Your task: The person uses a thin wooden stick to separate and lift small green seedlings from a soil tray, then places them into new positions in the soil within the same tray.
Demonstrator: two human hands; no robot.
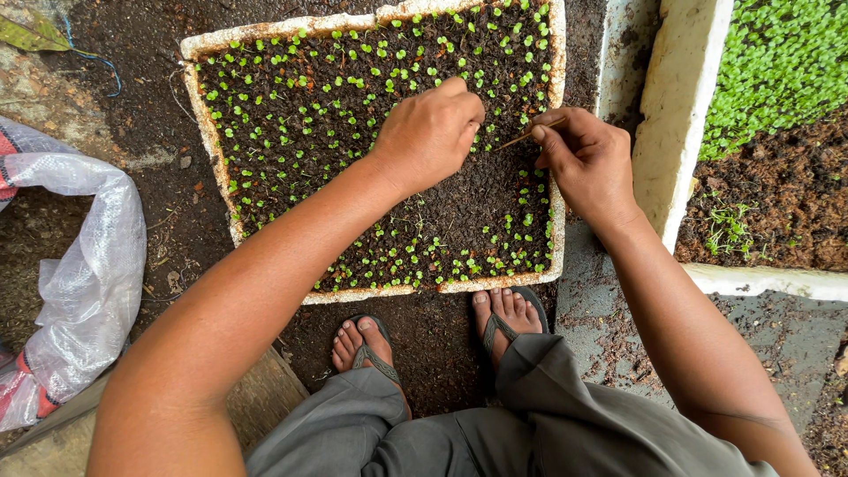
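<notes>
A white foam tray (205, 132) full of dark soil and many tiny green seedlings (291, 106) lies on the ground in front of my feet. My left hand (430, 131) hovers over the tray's middle with fingers pinched together down at the soil; what it pinches is hidden. My right hand (583, 159) is at the tray's right edge, gripping a thin wooden stick (521, 137) whose tip points left toward my left fingertips. A bare strip of soil runs across the tray beneath both hands.
A second white foam box (676, 115) with dense green sprouts and soil stands at the right. A clear plastic sack (84, 283) lies at the left. My sandalled feet (433, 331) rest on dark, soil-strewn ground just below the tray.
</notes>
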